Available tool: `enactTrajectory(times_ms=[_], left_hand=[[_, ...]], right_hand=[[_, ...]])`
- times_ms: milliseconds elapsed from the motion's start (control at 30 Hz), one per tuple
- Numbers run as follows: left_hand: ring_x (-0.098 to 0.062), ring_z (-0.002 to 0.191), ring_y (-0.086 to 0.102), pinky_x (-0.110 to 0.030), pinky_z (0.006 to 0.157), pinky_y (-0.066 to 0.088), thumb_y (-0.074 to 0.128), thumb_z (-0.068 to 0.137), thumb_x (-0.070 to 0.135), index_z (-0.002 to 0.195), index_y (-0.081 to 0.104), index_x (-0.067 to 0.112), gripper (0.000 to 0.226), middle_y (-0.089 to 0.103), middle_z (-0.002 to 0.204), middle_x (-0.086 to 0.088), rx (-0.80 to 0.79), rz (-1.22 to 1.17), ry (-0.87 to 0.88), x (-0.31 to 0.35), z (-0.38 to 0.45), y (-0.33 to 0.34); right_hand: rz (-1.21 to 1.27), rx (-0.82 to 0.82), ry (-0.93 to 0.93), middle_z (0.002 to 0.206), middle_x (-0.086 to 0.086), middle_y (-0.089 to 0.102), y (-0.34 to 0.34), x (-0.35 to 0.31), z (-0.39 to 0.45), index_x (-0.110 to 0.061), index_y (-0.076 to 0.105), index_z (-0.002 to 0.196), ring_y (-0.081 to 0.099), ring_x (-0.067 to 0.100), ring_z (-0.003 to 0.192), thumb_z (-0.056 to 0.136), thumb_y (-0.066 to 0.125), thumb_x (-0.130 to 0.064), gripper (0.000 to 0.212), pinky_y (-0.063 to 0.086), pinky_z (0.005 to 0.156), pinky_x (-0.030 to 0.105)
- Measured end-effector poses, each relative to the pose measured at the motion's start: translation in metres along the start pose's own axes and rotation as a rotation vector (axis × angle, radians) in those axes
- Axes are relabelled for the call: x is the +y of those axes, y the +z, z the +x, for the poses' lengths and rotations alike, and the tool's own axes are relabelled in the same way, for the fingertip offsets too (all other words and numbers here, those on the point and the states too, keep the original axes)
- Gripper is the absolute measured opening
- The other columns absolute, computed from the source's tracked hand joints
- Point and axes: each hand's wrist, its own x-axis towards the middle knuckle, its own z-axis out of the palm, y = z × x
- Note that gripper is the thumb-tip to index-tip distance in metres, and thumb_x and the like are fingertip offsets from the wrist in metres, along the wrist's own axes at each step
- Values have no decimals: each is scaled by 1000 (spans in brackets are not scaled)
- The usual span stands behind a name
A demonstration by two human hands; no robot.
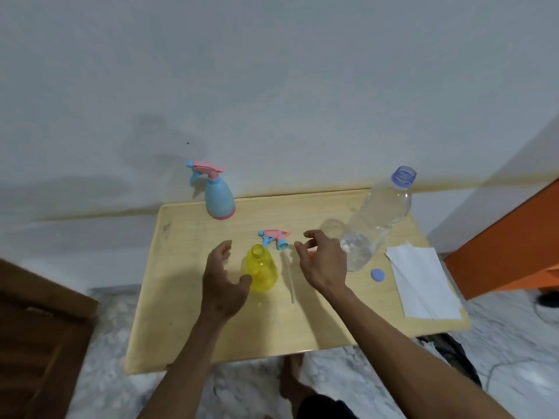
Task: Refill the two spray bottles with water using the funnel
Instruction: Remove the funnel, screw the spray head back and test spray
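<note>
A yellow spray bottle (pixel 260 272) stands uncapped in the middle of the wooden table (pixel 181 297). Its pink and blue spray head (pixel 275 237) lies just behind it, dip tube pointing toward me. My left hand (pixel 222 278) is open beside the yellow bottle's left side, thumb almost touching it. My right hand (pixel 322 258) hovers open to the bottle's right, holding nothing. A blue spray bottle (pixel 218 198) with its pink head on stands at the table's back edge. A large clear water bottle (pixel 375 219), uncapped and with a little water, stands at the right. I see no funnel.
A small blue cap (pixel 377 275) lies near the water bottle's base. White paper sheets (pixel 423 282) cover the table's right side. An orange cabinet (pixel 508 243) stands at the right and a brown wooden piece (pixel 39 328) at the left. The wall lies right behind the table.
</note>
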Motion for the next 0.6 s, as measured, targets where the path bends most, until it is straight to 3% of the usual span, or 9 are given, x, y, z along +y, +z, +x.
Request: enactTrajectory(times_ms=[167, 267, 333, 467, 600], left_hand=[[-11, 125, 50, -40, 101, 49, 82, 56, 57, 144, 43, 26, 102, 51, 143, 7, -110, 39, -84, -28, -2, 20], [-11, 125, 53, -38, 101, 49, 83, 48, 68, 142, 45, 29, 109, 54, 140, 8, -116, 6, -130, -36, 6, 31], [-10, 120, 57, -35, 100, 51, 89, 49, 62, 138, 48, 30, 102, 59, 133, 10, -117, -16, -137, -41, 8, 37], [-5, 106, 60, -8, 88, 44, 96, 55, 39, 129, 55, 26, 86, 63, 120, 12, -65, -3, -124, -42, 9, 47], [0, 105, 59, -10, 86, 45, 97, 53, 35, 127, 54, 29, 85, 63, 117, 14, -49, -20, -143, -43, 8, 52]], right_hand=[[-290, -254, 21, 125, 3, 68, 28, -7, 52, -19, 59, 131, 52, 29, 123, 98, 52, -48, 44, 37, 97, 43], [-360, -348, 44, 127, 7, 65, 47, -7, 73, -17, 59, 128, 53, 31, 123, 94, 58, -54, 50, 38, 98, 43], [-368, -365, 73, 123, 9, 66, 59, -6, 82, -18, 59, 126, 56, 31, 119, 89, 62, -60, 56, 41, 95, 42], [-395, -383, 131, 115, 10, 68, 80, -6, 94, -18, 60, 117, 60, 32, 109, 81, 68, -65, 60, 46, 89, 41], [-403, -400, 164, 117, 11, 67, 89, -6, 100, -15, 59, 118, 60, 33, 111, 83, 70, -58, 57, 47, 93, 41]])
